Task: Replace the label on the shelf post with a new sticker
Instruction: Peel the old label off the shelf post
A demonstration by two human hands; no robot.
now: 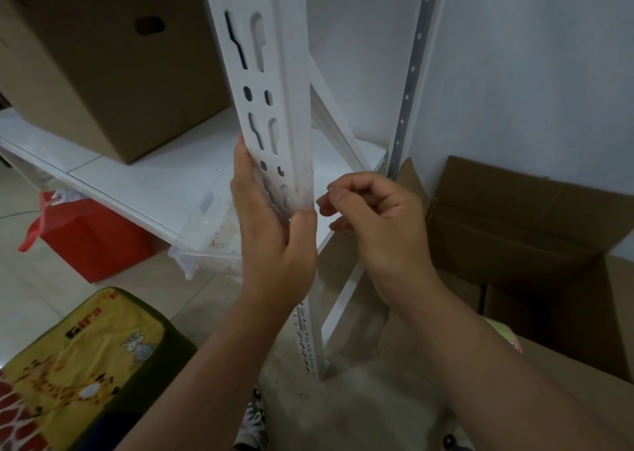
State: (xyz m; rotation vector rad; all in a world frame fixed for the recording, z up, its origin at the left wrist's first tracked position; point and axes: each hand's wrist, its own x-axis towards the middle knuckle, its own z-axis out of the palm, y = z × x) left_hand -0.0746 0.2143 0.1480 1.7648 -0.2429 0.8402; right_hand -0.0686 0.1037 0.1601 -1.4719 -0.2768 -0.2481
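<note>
- Shelf post (274, 83): white, slotted, long axis near upright, tilted slightly in the view; runs from top of frame down between both hands
- Label (302, 195): translucent film wrapped on the post's lower stretch, at its right edge; wrinkled, partly lifted; no new sticker in view
- Left hand (274, 241): wrapped narrowly around the post, fingers along the left face, thumb (303, 222) pressed at the label's lower edge; holding the post steady
- Right hand (374, 220): just right of the label, nearer to its loose edge; fingertips (331, 203) pinched close, almost touching the film; contact cannot be told
- Likely next: peel sideways, away from the post
- Background: cardboard box (113, 69) on the shelf (164, 176)
</note>
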